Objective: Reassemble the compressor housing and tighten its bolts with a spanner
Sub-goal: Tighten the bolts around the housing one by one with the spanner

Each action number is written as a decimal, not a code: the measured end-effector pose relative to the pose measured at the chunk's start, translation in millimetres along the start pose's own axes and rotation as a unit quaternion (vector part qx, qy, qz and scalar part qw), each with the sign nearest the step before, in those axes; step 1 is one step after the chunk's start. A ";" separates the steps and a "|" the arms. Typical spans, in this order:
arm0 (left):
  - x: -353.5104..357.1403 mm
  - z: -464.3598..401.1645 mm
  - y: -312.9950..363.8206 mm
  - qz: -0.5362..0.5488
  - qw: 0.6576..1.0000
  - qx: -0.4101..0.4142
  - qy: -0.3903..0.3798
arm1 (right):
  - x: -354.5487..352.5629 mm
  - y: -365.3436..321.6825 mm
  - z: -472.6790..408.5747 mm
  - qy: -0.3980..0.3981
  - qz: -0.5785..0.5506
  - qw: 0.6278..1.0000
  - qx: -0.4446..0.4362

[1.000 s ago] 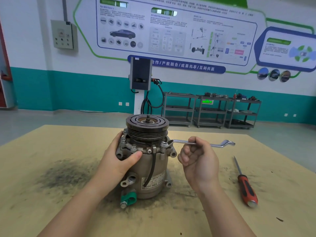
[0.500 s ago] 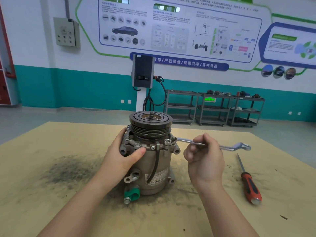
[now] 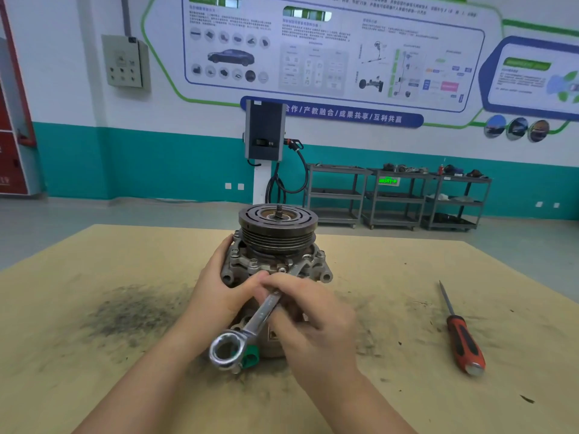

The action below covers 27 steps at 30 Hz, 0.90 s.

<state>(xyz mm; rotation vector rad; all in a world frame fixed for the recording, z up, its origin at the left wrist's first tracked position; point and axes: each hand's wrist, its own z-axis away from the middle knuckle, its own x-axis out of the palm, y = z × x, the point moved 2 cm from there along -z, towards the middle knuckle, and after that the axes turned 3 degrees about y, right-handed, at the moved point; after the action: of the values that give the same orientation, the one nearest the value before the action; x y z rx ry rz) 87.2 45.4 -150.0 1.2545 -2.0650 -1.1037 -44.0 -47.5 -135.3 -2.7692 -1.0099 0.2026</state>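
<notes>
A cast-metal compressor [image 3: 275,261], topped by a dark grooved pulley [image 3: 278,228], stood upright at the middle of a tan, soot-smudged worktop [image 3: 94,308]. Its housing was gripped by the left hand [image 3: 219,296]. A shiny steel spanner [image 3: 260,314], its far end set on a bolt at the flange, was held in the curled fingers of the right hand [image 3: 310,321]. A red-handled screwdriver [image 3: 460,333] lay well apart to the right.

Compressor [image 3: 275,261]: grey metal housing, dark grooved pulley on top; stands upright.
Spanner [image 3: 260,311]: silver; far end at a compressor flange bolt, ring end slanting down in front of the compressor.
</notes>
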 end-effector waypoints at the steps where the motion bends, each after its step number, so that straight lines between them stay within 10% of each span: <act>1: -0.2 -0.2 -0.7 -0.003 1.000 -0.001 0.000 | -1.7 1.1 -0.9 -0.006 0.007 1.000 -0.006; 6: 0.3 3.0 2.6 -0.020 1.000 -0.009 0.012 | -24.4 7.6 -16.5 0.097 -0.096 0.985 0.106; 11: 0.9 4.9 6.1 -0.016 1.000 -0.020 0.012 | -38.6 24.9 -24.6 0.245 -0.217 0.887 0.326; 27: 0.4 5.3 9.8 -0.014 1.000 -0.022 0.003 | -48.9 48.9 -37.9 0.174 -0.348 0.803 0.452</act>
<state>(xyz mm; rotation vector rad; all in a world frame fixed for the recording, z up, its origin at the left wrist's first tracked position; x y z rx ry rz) 78.2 49.6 -144.8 1.2673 -2.0137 -1.1493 -43.5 -120.8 -106.1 -1.4032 -1.2881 0.0314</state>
